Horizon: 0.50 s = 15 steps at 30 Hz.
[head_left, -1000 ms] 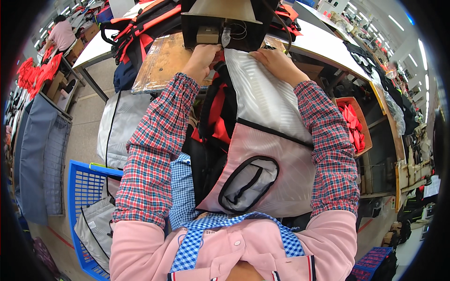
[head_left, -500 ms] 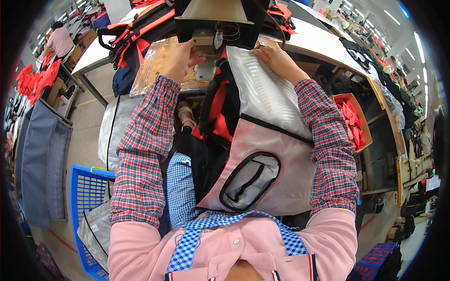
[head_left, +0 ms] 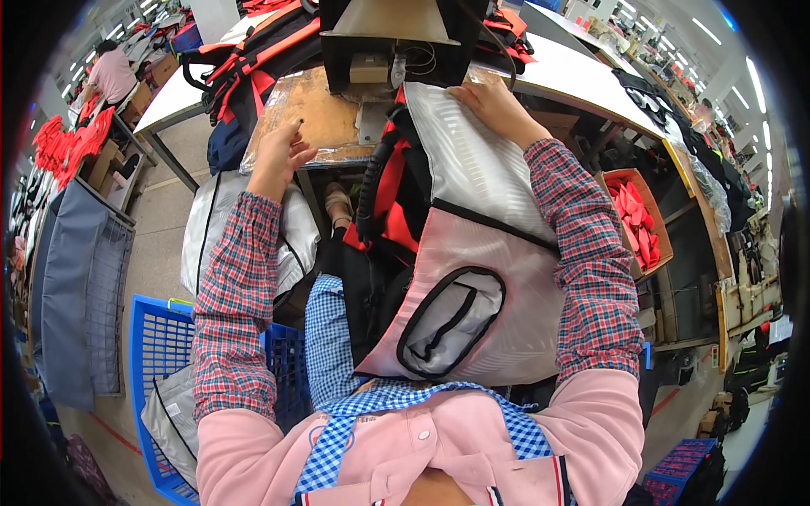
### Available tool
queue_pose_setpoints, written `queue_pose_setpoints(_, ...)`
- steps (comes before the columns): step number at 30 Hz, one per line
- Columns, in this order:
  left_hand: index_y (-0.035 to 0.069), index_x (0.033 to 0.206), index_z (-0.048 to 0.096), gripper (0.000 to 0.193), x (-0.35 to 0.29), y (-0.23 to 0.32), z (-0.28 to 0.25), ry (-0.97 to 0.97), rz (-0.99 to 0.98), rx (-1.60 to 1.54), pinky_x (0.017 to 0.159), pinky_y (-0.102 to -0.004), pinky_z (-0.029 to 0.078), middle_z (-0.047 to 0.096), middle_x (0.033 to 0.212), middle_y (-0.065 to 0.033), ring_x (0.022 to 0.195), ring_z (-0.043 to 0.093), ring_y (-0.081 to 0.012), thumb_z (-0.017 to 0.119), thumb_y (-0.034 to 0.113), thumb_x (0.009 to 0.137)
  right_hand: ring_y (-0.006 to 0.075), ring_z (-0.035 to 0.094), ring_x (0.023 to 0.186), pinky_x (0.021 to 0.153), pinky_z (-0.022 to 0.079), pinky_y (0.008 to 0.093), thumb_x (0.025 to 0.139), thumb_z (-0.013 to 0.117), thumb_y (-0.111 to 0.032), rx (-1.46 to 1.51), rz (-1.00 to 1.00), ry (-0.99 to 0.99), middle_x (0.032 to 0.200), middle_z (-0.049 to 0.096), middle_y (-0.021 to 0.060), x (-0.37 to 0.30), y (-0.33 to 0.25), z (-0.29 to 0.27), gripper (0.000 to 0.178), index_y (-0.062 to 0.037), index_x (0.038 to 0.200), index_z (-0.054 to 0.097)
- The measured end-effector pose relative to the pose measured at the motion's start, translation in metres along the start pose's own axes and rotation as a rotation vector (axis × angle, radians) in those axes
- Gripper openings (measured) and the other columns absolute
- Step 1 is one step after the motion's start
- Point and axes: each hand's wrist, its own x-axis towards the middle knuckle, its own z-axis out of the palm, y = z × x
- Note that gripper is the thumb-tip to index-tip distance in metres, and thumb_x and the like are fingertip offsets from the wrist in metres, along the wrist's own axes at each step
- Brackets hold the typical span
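Wooden tabletop (head_left: 314, 114); silver fabric (head_left: 485, 173) under right hand (head_left: 498, 108).

Your left hand (head_left: 281, 157) has open room over the wooden board (head_left: 314, 110); ahead to the right, the machine (head_left: 392, 27) blocks passage.

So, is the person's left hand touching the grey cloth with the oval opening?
No, the left hand is apart from the grey cloth, while the right hand touches its upper part.
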Motion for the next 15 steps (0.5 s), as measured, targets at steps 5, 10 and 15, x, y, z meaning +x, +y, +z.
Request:
queue_pose_setpoints(5, 0.009, 0.089, 0.056, 0.019, -0.019, -0.016, -0.061, 0.049, -0.024, 0.072, 0.064, -0.0351, 0.059, 0.052, 0.078, 0.0002, 0.068, 0.058, -0.0154, 0.064, 0.026, 0.093, 0.0429, 0.065, 0.089, 0.078, 0.05, 0.0475, 0.102, 0.042, -0.044, 0.044, 0.064, -0.019, 0.093, 0.068, 0.0242, -0.007, -0.01, 0.001, 0.047, -0.004, 0.11, 0.066)
queue_pose_setpoints(10, 0.01, 0.081, 0.059, 0.026, -0.078, -0.052, -0.106, -0.102, -0.251, 0.392, 0.059, -0.0271, 0.053, 0.059, 0.073, -0.0003, 0.062, 0.06, -0.0125, 0.063, 0.033, 0.093, 0.0438, 0.064, 0.089, 0.076, 0.05, 0.0501, 0.103, 0.041, -0.04, 0.054, 0.123, 0.058, 0.093, 0.067, 0.0259, -0.036, -0.026, -0.026, 0.042, -0.0088, 0.109, 0.069)
queue_pose_setpoints(15, 0.007, 0.14, 0.044, 0.062, -0.166, -0.114, -0.071, -0.483, -0.357, 0.673, 0.079, -0.0316, 0.051, 0.062, 0.12, -0.011, 0.1, 0.059, -0.015, 0.065, 0.04, 0.092, 0.0143, 0.065, 0.088, 0.08, 0.052, 0.0324, 0.104, 0.047, -0.035, 0.002, 0.178, 0.267, 0.093, 0.073, 0.0121, -0.107, -0.03, -0.108, 0.04, -0.0024, 0.114, 0.068)
